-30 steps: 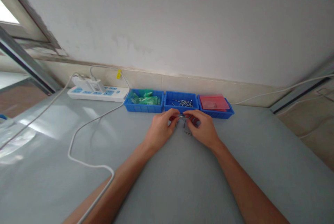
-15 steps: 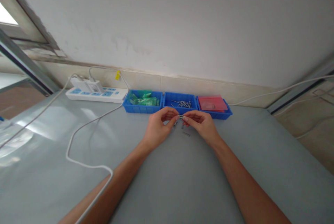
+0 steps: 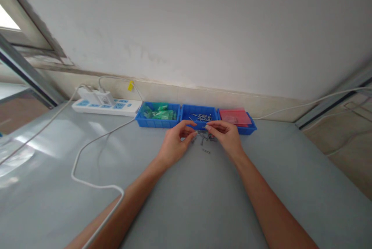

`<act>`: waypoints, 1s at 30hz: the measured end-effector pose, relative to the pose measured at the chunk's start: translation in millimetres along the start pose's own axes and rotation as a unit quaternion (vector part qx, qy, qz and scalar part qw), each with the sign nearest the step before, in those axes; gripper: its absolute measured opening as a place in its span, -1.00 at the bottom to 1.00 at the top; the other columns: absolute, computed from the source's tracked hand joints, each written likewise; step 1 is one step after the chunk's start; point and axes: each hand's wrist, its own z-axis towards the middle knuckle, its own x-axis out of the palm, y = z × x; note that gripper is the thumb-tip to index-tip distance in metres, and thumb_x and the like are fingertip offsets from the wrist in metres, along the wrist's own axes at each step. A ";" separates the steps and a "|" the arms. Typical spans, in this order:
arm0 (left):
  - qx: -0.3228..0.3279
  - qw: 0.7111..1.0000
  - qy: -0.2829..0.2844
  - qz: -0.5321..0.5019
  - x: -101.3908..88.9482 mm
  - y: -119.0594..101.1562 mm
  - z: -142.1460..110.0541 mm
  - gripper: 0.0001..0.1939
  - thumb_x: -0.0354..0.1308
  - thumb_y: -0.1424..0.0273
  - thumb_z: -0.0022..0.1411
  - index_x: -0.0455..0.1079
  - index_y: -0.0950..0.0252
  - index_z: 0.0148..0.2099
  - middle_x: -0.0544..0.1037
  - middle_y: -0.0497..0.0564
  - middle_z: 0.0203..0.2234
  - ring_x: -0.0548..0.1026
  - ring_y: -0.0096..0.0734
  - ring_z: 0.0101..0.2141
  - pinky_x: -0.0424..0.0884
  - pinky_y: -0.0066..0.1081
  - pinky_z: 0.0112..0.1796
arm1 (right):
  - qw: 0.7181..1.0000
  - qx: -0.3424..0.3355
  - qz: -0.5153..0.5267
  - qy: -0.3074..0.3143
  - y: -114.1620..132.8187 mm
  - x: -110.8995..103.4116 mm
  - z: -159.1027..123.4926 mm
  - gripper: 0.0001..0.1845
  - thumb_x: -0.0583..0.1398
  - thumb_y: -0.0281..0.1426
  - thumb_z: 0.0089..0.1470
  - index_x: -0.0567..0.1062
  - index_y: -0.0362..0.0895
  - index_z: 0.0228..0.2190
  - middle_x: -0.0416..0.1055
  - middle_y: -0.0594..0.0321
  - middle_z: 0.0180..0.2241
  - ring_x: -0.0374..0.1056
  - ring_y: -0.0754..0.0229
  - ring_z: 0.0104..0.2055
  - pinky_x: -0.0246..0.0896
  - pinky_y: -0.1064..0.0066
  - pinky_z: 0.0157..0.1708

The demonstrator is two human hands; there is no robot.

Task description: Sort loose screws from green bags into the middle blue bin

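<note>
Before the blue bins, my right hand pinches a small, thin metal screw between thumb and fingertips. Opposite it, my left hand has thumb and forefinger apart, close to the loose screws. Several silvery screws lie on the grey table between and below the hands, some hidden by the fingers. One lone screw rests nearer to me. Behind the hands, the middle blue bin contains more screws. Their exact type is too small to make out.
The left blue bin holds green plastic packets. Red plastic sheets top the right blue bin. A white power strip stands by the wall, and a white cable crosses the table and my left forearm.
The hands were together at the fingertips over metal pieces; now they are slightly apart. My left thumb and forefinger have parted, and more loose screws show beneath. The view has shifted slightly.
</note>
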 end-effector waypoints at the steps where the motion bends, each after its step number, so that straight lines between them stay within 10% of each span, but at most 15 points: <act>1: -0.006 1.000 -0.008 0.002 -1.1 0.7 0.4 -0.75 0.25 0.29 0.24 0.43 0.23 -0.05 0.63 -0.03 -0.39 0.63 -0.35 -0.34 0.59 -0.33 -0.22 | 1.000 -0.019 -0.016 -0.014 2.2 0.9 4.8 -0.73 0.43 -0.20 -0.10 0.65 -0.11 -0.39 0.63 0.15 -0.39 0.54 0.10 -0.38 0.48 0.26 -0.30; 11: -0.059 0.996 -0.038 -0.063 -9.1 0.7 5.1 -0.67 0.34 0.20 0.18 0.43 0.27 -0.10 0.64 -0.01 -0.42 0.65 -0.32 -0.36 0.60 -0.35 -0.27 | 0.980 -0.112 -0.137 -0.090 25.3 3.3 28.1 -0.70 0.27 -0.19 0.13 0.64 -0.15 -0.23 0.64 0.03 -0.29 0.54 0.07 -0.36 0.46 0.24 -0.31; 21: -0.064 0.990 0.005 -0.122 -5.1 -6.6 3.5 -0.67 0.34 0.24 0.16 0.44 0.28 -0.08 0.65 0.00 -0.39 0.65 -0.33 -0.33 0.60 -0.34 -0.21 | 0.988 0.054 0.081 0.122 13.6 2.7 -15.1 -0.64 0.35 -0.07 0.03 0.66 -0.10 -0.33 0.59 0.19 -0.45 0.29 0.31 -0.59 0.17 0.44 -0.59; 30: -0.075 0.991 0.029 -0.108 -4.3 -10.1 0.5 -0.66 0.33 0.23 0.17 0.43 0.29 -0.06 0.64 0.00 -0.36 0.62 -0.36 -0.32 0.56 -0.37 -0.20 | 0.974 0.116 0.151 0.119 5.8 0.5 -12.6 -0.58 0.40 -0.02 -0.04 0.67 -0.14 -0.41 0.58 0.17 -0.46 0.37 0.29 -0.54 0.22 0.45 -0.54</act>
